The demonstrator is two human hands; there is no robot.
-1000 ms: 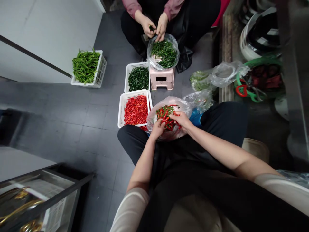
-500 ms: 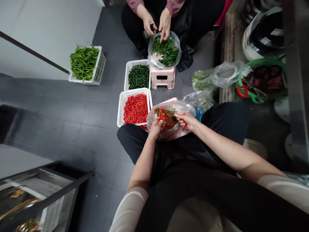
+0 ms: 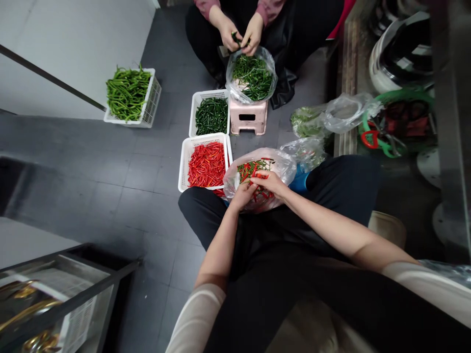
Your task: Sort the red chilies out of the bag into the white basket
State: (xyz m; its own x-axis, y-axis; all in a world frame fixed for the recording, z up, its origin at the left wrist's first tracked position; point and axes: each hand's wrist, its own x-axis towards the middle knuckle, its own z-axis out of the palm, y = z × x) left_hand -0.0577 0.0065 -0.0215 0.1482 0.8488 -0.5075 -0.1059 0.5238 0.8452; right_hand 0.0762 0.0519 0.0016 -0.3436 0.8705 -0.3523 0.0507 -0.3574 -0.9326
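Note:
My left hand (image 3: 243,194) and my right hand (image 3: 271,182) meet over an open plastic bag (image 3: 284,162) between my knees. Red chili peppers (image 3: 262,194) and green stems (image 3: 265,163) lie in the bag. Both hands are closed, fingertips together, with red chilies at them; which chili sits in which hand is partly hidden. Just left of the bag stands a white basket (image 3: 181,169) heaped with red chilies (image 3: 206,164).
Behind it is a white basket (image 3: 193,110) of dark green chilies. Across from me a co-worker's hands (image 3: 241,39) work over a bag on a pink stool (image 3: 247,126). Long green peppers (image 3: 127,93) fill a basket at left. A shelf with red-handled scissors (image 3: 371,139) flanks my right.
My right hand has moved left, from the bag's right side to my left hand, and the fingertips now meet. The co-worker's right-side hand has lifted out of the other bag.

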